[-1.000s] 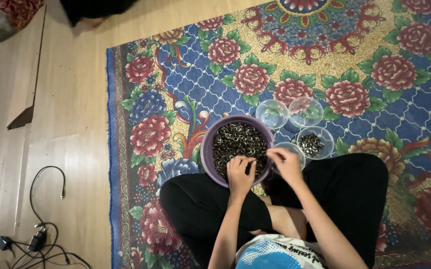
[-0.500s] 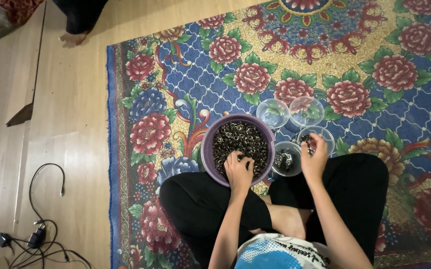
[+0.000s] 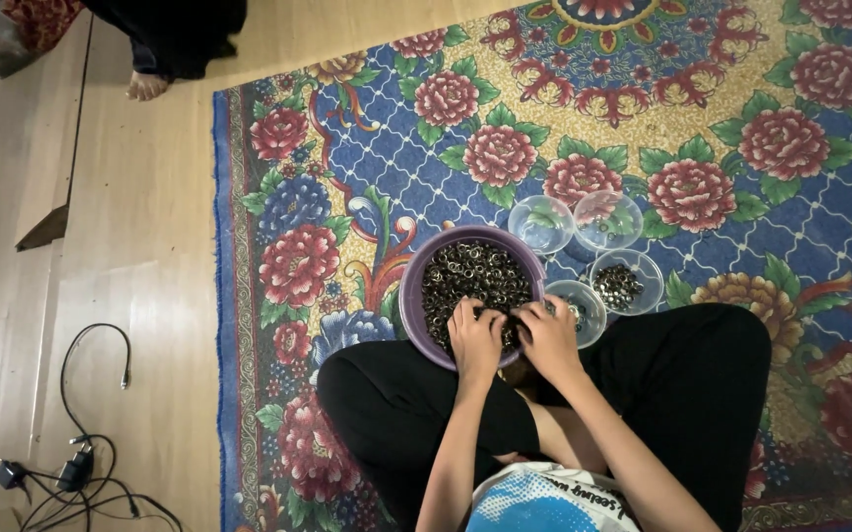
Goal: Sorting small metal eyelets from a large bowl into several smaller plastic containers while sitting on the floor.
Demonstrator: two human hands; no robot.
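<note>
I sit cross-legged on a flowered rug [image 3: 643, 118]. In front of my knees stands a purple bowl [image 3: 414, 286] full of small dark metal rings [image 3: 470, 276]. My left hand [image 3: 475, 340] and my right hand [image 3: 549, 338] both rest in the near side of the bowl, fingers curled among the rings, close together. Whether either holds rings is hidden by the fingers. Right of the bowl stand several small clear cups: one [image 3: 581, 307] beside my right hand with a few pieces, one [image 3: 626, 281] holding dark pieces, two others [image 3: 540, 223] [image 3: 608, 219] that look bare.
Bare wooden floor [image 3: 140, 256] lies left of the rug. Black cables and a plug [image 3: 71, 463] lie at the lower left. Another person's bare foot [image 3: 145, 87] and dark clothing show at the top left.
My right hand has come back left from the small clear cups into the purple bowl beside my left hand. The view is otherwise the same.
</note>
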